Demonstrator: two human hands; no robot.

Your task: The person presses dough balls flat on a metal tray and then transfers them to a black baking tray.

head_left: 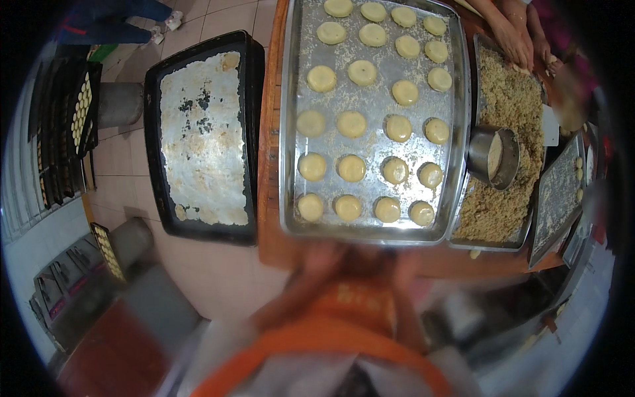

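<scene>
A large silver baking tray [370, 228] lies on the wooden table in front of me, holding several rows of round, flat, glossy pale-yellow dough cakes [351, 124]. Sesame-like specks are scattered between them. Just below the tray's near edge, my left hand [323, 257] is smeared by motion. My right hand [405, 263] is likewise blurred, a little farther right by the same edge. Neither hand's fingers can be made out, nor whether they touch the tray.
On the right, a tray of brownish crumbs [489, 221] holds a metal bowl [486, 155]. Another person's hands [516, 46] work at its far end. Stacked dark-rimmed baking trays [205, 139] stand left of the table [270, 165]. Filled racks [59, 132] are at far left.
</scene>
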